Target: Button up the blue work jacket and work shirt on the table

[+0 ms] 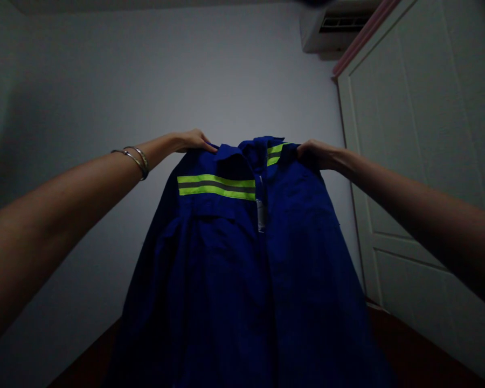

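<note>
A blue work jacket [226,258] with yellow-green and grey reflective strips hangs in front of me, its front facing me. My left hand [196,141] is closed on the shoulder at the left, beside the collar. At the other shoulder, my right hand [313,153] grips the cloth, its fingers partly hidden in the fabric. The front edges lie close together, and a white label [261,215] shows between them below the collar. The strip on the right side is partly covered by a fold. The lower part of the jacket runs into shadow and out of the picture.
Behind the jacket stands a pale wall [145,81]. An air conditioner [313,29] hangs high at the right, above a large white panelled cabinet [420,108] with pink material [361,40] along its top. The dark red floor [404,339] shows low down.
</note>
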Motion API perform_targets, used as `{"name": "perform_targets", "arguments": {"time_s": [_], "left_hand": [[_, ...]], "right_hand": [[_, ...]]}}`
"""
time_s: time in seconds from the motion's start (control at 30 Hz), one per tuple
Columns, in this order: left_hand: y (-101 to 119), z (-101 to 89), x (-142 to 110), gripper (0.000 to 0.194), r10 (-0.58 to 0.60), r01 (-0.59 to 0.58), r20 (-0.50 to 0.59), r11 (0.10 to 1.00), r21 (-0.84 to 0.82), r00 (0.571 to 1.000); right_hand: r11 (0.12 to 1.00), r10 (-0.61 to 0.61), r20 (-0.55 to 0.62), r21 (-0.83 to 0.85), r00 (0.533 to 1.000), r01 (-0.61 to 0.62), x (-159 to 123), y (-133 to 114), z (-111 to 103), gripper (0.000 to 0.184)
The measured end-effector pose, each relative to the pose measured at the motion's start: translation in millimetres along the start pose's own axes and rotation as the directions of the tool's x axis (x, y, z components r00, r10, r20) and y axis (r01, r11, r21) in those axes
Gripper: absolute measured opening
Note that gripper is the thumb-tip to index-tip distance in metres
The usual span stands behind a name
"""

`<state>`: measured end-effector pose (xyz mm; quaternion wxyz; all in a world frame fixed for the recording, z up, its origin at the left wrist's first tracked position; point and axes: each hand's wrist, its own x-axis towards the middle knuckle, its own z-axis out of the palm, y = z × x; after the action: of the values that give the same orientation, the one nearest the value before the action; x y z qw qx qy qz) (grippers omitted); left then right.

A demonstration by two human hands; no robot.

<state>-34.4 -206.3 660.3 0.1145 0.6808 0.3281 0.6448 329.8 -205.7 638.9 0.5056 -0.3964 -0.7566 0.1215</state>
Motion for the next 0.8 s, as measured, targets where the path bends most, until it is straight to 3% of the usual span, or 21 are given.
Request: {"name": "perform_targets", "arguments": {"time_s": [0.1,0.17,0.37,0.5,0.6,0.7,0.77,0.8], "left_hand": [[1.6,3.6,2.5,0.022,0.010,-0.009,0.029,1.000,-0.009,1.000],[3.2,8.6,4.7,0.024,-0.001,0.001,0.046,1.000,0.004,0.999],[6.4,20.0,10.8,0.024,-0.034,0.034,-0.015,0.998,0.051,0.999],[6.4,17.5,8.3,0.024,0.053,-0.053,-0.037,0.999,0.004,0.998],[8.9,16.5,-1.3,0.020,0.101,-0.103,0.024,0.988,0.113,0.995],[14.3,18.4,-12.8,0.021,0.198,-0.226,0.121,0.927,0.298,0.973],[17.9,19.9,-17.6,0.025,0.265,-0.303,0.152,0.881,0.364,0.952],[19.2,20.3,-18.6,0.027,0.286,-0.326,0.160,0.867,0.377,0.945]], "right_hand": [[0.992,0.052,0.167,0.102,0.985,-0.070,-1.2,0.0,-3.7,0.014],[0.992,0.070,0.192,0.091,0.979,-0.088,-3.9,-1.5,-4.2,0.008],[0.995,0.103,0.199,-0.023,0.975,-0.101,-6.4,-7.0,-0.9,0.020],[0.998,-0.010,0.146,0.069,0.989,0.000,-1.5,-4.5,-0.6,0.020],[0.993,-0.046,0.084,0.115,0.995,0.036,-2.9,-2.1,0.6,0.021],[0.998,0.015,0.085,0.065,0.996,-0.021,-6.0,-4.4,2.8,0.016],[0.995,0.093,0.142,-0.049,0.985,-0.087,-5.4,-8.7,5.6,0.009],[0.984,0.145,0.160,-0.126,0.976,-0.125,-4.0,-11.1,7.6,0.014]]}}
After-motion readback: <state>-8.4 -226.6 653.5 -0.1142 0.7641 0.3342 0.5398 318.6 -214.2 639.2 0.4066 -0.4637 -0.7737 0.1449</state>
